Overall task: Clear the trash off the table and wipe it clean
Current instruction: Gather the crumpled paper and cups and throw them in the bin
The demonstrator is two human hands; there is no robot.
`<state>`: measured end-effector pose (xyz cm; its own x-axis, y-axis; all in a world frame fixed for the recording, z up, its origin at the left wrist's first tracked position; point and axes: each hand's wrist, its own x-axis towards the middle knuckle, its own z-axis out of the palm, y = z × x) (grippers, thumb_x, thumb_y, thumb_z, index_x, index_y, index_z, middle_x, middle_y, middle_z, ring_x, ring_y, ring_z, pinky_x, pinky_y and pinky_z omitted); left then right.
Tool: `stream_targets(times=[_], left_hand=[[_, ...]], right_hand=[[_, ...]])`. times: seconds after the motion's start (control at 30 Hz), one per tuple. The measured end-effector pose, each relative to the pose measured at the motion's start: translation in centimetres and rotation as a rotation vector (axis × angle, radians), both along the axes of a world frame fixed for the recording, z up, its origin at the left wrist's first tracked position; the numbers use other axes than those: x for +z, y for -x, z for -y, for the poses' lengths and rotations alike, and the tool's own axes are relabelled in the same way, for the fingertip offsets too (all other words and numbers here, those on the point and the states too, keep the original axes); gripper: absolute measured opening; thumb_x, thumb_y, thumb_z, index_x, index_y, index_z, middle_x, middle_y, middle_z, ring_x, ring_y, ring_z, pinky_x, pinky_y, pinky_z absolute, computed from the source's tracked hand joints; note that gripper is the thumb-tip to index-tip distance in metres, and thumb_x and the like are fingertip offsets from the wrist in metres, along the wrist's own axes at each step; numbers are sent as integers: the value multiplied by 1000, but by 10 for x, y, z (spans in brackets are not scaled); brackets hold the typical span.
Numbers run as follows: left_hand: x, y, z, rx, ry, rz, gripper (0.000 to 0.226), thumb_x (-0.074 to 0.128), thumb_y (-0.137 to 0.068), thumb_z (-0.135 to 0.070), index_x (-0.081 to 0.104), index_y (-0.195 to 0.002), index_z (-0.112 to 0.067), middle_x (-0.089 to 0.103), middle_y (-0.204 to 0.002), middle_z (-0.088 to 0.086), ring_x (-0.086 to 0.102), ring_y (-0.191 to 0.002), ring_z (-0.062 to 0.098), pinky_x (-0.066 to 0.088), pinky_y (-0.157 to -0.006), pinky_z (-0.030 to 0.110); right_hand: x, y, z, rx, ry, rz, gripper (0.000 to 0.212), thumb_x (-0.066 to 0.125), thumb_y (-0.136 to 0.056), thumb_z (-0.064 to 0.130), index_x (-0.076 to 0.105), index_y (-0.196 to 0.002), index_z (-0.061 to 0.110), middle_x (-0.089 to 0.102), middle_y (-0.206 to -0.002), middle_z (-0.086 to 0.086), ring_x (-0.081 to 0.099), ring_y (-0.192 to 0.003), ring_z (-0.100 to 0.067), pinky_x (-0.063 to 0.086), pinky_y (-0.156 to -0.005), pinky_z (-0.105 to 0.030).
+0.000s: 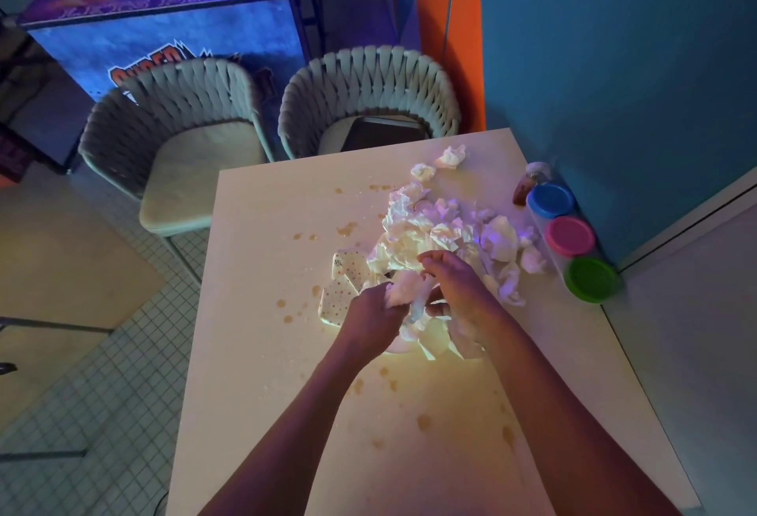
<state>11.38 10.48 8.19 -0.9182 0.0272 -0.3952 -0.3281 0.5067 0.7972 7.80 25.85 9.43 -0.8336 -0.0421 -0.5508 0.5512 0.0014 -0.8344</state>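
A white square table (pixel 266 392) carries a heap of crumpled white napkins (pixel 434 228) at its middle right. Two more crumpled balls (pixel 450 157) lie near the far edge. A flattened paper wrapper with orange dots (pixel 340 290) lies left of the heap. Brown spill spots (pixel 348 228) dot the tabletop. My left hand (pixel 372 319) grips a wad of napkin (pixel 403 292) at the near side of the heap. My right hand (pixel 454 282) pinches the same bundle of paper right beside it. Something pale and round under the hands is mostly hidden.
Three tubs with blue (pixel 551 200), pink (pixel 570 235) and green (pixel 592 280) lids line the table's right edge by the blue wall, behind them a small brown bottle (pixel 528 183). Two woven grey chairs (pixel 184 138) stand at the far side. An arcade machine (pixel 164 23) is behind.
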Motion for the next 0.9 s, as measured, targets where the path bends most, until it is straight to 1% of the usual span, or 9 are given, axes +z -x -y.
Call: stream_targets(times=[0.07, 0.13, 0.3, 0.4, 0.5, 0.6, 0.67, 0.77, 0.9], left_hand=[[-2, -1, 1, 61, -39, 8, 18, 54, -91, -23, 66, -95, -10, 72, -91, 11, 70, -81, 29, 58, -59, 30], [-4, -1, 4, 75, -45, -9, 18, 53, -88, -16, 65, -101, -12, 70, -95, 11, 70, -84, 28, 61, -61, 32], [-7, -4, 4, 21, -188, -40, 67, 56, -72, -16, 50, -138, -26, 63, -118, 4, 69, -96, 21, 64, -68, 42], [-9, -6, 0, 13, -258, -66, 50, 61, -86, -17, 53, -133, -31, 69, -114, -1, 71, -90, 18, 63, -70, 40], [-9, -7, 0, 49, -176, -85, 24, 57, -93, -18, 62, -116, -25, 71, -99, 2, 70, -80, 18, 60, -64, 30], [-16, -7, 9, 137, -100, -72, 15, 52, -93, -14, 62, -104, -10, 67, -93, 15, 69, -75, 27, 54, -57, 22], [-18, -8, 15, 175, -74, -56, 15, 52, -89, -17, 60, -97, -7, 67, -92, 18, 68, -72, 29, 57, -57, 29], [-23, -14, 26, 172, -23, -45, 22, 56, -81, -32, 60, -94, -15, 69, -85, 7, 69, -68, 26, 59, -67, 46], [-28, -24, 37, 199, 30, 23, 55, 67, -81, -66, 59, -96, -13, 70, -86, 3, 69, -59, 21, 56, -64, 39]], right_hand=[[-1, -2, -3, -55, 62, 32, 19, 56, -99, 27, 62, -110, 13, 63, -88, -5, 64, -60, -19, 55, -58, -32], [-3, -4, -4, -75, 116, 54, 17, 59, -98, 26, 63, -106, 12, 63, -92, -9, 69, -68, -25, 58, -65, -36], [-6, -5, 0, -80, 245, 58, 17, 60, -97, 20, 64, -107, 7, 63, -100, -15, 71, -81, -36, 60, -79, -45], [-2, -4, 4, -75, 286, 63, 17, 56, -98, 18, 64, -108, 6, 69, -99, -18, 72, -83, -33, 59, -79, -43], [1, -2, 1, -26, 230, 61, 18, 53, -99, 20, 65, -107, 9, 74, -100, -17, 74, -90, -34, 59, -83, -44], [-3, 2, -5, 20, 19, 19, 15, 52, -99, 18, 64, -106, 15, 73, -101, -12, 74, -85, -32, 58, -80, -43], [-14, 3, -8, 69, -274, -106, 13, 55, -94, 18, 66, -101, 22, 73, -100, -2, 70, -81, -22, 56, -77, -40], [-32, -5, -6, 260, -709, -269, 23, 64, -86, 27, 65, -108, 32, 64, -114, 6, 59, -100, -18, 51, -84, -32], [-56, -19, 6, 602, -1049, -330, 59, 71, -79, 50, 51, -132, 38, 41, -137, 5, 38, -126, -24, 43, -98, -38]])
